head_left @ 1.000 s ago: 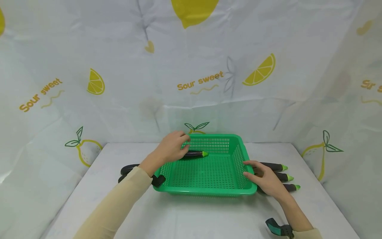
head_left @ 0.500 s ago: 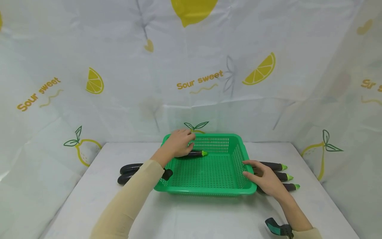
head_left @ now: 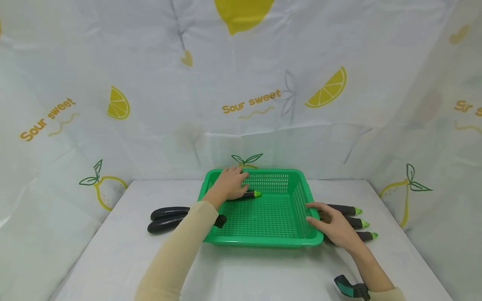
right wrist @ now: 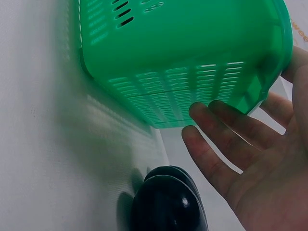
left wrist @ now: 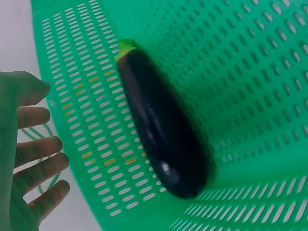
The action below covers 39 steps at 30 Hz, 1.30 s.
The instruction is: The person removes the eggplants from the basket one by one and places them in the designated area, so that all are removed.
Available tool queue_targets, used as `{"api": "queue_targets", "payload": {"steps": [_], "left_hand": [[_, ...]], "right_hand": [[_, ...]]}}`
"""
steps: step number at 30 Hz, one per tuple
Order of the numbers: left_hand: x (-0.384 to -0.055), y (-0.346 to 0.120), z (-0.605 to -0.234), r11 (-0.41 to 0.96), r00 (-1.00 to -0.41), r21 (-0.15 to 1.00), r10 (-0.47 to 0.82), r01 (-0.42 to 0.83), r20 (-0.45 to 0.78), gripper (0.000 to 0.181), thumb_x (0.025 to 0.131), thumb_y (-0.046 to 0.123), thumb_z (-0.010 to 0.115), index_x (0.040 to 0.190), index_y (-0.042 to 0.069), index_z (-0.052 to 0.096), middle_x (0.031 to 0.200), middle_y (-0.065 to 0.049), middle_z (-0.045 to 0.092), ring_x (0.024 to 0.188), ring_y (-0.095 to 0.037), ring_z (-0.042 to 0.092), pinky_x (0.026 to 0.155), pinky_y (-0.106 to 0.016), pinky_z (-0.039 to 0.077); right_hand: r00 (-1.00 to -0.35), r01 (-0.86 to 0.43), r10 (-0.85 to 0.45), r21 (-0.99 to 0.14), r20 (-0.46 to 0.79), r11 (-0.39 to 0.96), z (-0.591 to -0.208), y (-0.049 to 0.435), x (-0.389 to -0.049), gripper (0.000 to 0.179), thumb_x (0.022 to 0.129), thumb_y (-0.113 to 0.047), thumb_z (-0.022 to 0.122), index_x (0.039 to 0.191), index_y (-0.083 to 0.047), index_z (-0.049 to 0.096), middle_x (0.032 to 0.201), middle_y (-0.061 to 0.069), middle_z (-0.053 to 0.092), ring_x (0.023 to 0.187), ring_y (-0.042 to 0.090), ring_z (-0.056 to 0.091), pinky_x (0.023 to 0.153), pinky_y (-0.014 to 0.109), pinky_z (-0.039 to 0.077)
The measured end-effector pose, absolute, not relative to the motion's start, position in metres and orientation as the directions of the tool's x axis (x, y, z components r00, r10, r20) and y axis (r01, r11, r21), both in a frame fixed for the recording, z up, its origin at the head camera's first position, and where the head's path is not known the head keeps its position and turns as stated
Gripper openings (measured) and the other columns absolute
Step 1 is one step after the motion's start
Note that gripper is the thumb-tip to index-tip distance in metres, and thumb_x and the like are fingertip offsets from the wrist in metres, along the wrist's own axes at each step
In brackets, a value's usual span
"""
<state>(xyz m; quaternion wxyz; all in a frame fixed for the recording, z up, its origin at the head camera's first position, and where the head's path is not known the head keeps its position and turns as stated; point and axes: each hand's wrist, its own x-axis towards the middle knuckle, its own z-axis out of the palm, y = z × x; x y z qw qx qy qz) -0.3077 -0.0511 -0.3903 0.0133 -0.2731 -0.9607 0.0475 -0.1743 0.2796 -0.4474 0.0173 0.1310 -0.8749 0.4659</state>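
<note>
A green plastic basket stands on the table, with an eggplant lying along its far wall. Over the basket's back left part reaches my left hand; its fingers are extended and hold nothing. In the left wrist view the hand is apart from that eggplant. My right hand holds the basket's right rim, thumb and index finger over the edge and the other fingers outside. Behind this hand several eggplants lie beside the basket, partly covered by it.
Two more eggplants lie left of the basket, partly behind the left sleeve. A white cloth printed with lemons hangs behind and beside the white table.
My left hand and forearm have moved right over the basket, uncovering more of the two eggplants on the left. The right hand has stayed at the rim.
</note>
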Motion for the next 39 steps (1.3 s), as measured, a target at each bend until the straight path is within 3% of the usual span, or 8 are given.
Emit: {"api": "queue_targets", "payload": {"steps": [4, 11, 22, 39], "left_hand": [[-0.309, -0.05, -0.398, 0.857, -0.859, -0.064, 0.511, 0.512, -0.028, 0.045, 0.107, 0.037, 0.051, 0.148, 0.019, 0.051, 0.149, -0.011, 0.048, 0.139, -0.034, 0.042, 0.115, -0.055, 0.033], [-0.311, -0.049, -0.412, 0.865, -0.868, -0.072, 0.493, 0.496, -0.059, 0.047, 0.108, 0.039, 0.049, 0.151, 0.02, 0.048, 0.15, -0.01, 0.047, 0.138, -0.031, 0.044, 0.112, -0.053, 0.038], [-0.31, -0.046, -0.427, 0.878, -0.875, -0.064, 0.461, 0.474, -0.148, 0.049, 0.108, 0.039, 0.048, 0.153, 0.02, 0.047, 0.158, -0.009, 0.042, 0.147, -0.035, 0.035, 0.118, -0.053, 0.031], [-0.308, -0.045, -0.43, 0.885, -0.873, -0.022, 0.455, 0.466, -0.179, 0.045, 0.104, 0.037, 0.059, 0.146, 0.021, 0.055, 0.159, -0.014, 0.038, 0.147, -0.036, 0.035, 0.113, -0.052, 0.039]], "right_hand": [[-0.965, -0.246, -0.212, -0.816, 0.154, 0.523, -0.447, 0.279, -0.174, 0.05, 0.101, -0.028, 0.067, 0.144, -0.007, 0.054, 0.146, 0.022, 0.051, 0.121, 0.038, 0.061, 0.087, 0.03, 0.054], [-0.964, -0.252, -0.209, -0.815, 0.165, 0.522, -0.444, 0.278, -0.174, 0.05, 0.1, -0.026, 0.068, 0.144, -0.006, 0.055, 0.145, 0.023, 0.052, 0.12, 0.038, 0.061, 0.086, 0.03, 0.054], [-0.965, -0.252, -0.205, -0.811, 0.166, 0.528, -0.445, 0.279, -0.174, 0.05, 0.1, -0.027, 0.068, 0.144, -0.008, 0.055, 0.146, 0.022, 0.052, 0.121, 0.038, 0.06, 0.089, 0.033, 0.053], [-0.964, -0.254, -0.201, -0.816, 0.172, 0.519, -0.447, 0.278, -0.174, 0.049, 0.1, -0.026, 0.068, 0.143, -0.006, 0.056, 0.144, 0.023, 0.053, 0.117, 0.036, 0.062, 0.085, 0.029, 0.054]]}}
